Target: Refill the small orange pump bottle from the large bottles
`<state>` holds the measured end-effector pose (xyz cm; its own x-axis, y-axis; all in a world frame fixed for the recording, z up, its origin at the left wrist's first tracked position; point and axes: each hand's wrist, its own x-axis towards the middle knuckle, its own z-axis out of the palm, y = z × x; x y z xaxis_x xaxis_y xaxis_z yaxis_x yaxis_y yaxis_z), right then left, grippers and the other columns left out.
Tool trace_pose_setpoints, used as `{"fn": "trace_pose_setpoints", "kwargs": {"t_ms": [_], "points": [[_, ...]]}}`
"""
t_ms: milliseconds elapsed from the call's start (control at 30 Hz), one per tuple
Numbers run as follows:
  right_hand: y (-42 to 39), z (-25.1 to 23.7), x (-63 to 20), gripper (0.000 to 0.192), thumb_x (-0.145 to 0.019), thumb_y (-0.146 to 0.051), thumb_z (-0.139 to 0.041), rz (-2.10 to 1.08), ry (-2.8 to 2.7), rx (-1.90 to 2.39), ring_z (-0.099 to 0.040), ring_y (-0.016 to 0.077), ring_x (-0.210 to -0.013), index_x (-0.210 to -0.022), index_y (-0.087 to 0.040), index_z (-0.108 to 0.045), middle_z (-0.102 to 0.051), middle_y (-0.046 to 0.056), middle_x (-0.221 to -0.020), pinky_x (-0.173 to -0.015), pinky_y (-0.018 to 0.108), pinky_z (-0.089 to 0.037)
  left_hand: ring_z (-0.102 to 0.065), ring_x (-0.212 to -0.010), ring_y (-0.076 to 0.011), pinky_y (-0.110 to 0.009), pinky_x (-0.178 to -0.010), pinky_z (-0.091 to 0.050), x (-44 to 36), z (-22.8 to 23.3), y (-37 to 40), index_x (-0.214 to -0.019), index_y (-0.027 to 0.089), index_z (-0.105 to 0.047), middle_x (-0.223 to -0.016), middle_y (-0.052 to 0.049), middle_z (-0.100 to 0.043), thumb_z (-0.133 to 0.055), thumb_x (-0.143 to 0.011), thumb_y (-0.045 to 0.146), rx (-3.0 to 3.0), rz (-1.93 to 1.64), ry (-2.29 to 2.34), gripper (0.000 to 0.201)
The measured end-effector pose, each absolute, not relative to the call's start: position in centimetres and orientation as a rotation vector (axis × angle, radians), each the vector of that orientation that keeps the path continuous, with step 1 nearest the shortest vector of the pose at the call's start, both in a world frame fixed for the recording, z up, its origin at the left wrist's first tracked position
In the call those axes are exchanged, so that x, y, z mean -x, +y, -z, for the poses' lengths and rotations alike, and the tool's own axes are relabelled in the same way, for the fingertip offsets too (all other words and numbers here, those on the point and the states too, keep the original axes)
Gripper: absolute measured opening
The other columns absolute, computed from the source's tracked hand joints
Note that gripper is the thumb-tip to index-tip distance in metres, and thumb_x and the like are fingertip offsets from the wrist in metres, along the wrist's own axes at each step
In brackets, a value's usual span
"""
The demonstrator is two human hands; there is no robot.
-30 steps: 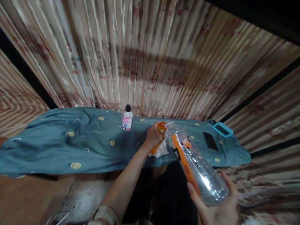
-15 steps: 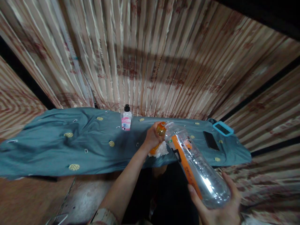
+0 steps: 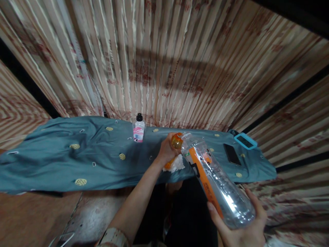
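Note:
My right hand is wrapped round the base of a large clear plastic bottle with an orange label. The bottle is tilted, its neck pointing up and left toward an orange see-through bottle. Fingers of my left hand are closed round that orange bottle, whose lower part shows below the hand. The two bottle mouths meet or nearly meet; I cannot tell if they touch. Under the orange bottle lies a crumpled white tissue.
A clear pump bottle with a pink label and black top stands at the back of the cloth-covered table. Right of the hands lie a black phone and a blue-framed device. A striped curtain hangs behind.
Almost nothing differs. The clear bottle and my right hand have shifted very slightly right; both hands keep the same hold.

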<state>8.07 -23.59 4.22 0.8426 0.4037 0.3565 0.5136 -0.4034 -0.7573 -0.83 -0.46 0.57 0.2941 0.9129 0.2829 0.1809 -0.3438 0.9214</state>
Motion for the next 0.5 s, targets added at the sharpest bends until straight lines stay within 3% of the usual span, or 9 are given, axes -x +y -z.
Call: {"fn": "trace_pose_setpoints", "kwargs": {"t_ms": [267, 500], "points": [[-23.5, -3.3, -8.7, 0.128, -0.046, -0.083, -0.072, 0.151, -0.73, 1.973, -0.055, 0.045, -0.123, -0.143, -0.005, -0.042, -0.054, 0.027, -0.137, -0.107, 0.059, -0.04, -0.064, -0.11, -0.0259, -0.039, -0.096, -0.051, 0.6, 0.4, -0.4, -0.112, 0.02, -0.059, -0.115, -0.007, -0.068, -0.081, -0.059, 0.014, -1.777, -1.234, 0.999, 0.058], [-23.7, -3.5, -8.7, 0.129, -0.045, -0.085, -0.07, 0.12, -0.7, 2.009, -0.053, 0.0466, -0.124, -0.144, -0.008, -0.041, -0.053, 0.026, -0.137, -0.106, 0.063, -0.038, -0.059, -0.114, -0.0287, -0.042, -0.102, -0.048, 0.5, 0.9, -0.3, -0.114, 0.019, -0.059, -0.117, -0.01, -0.066, -0.086, -0.053, 0.019, -1.84, -1.239, 1.018, 0.066]]}}
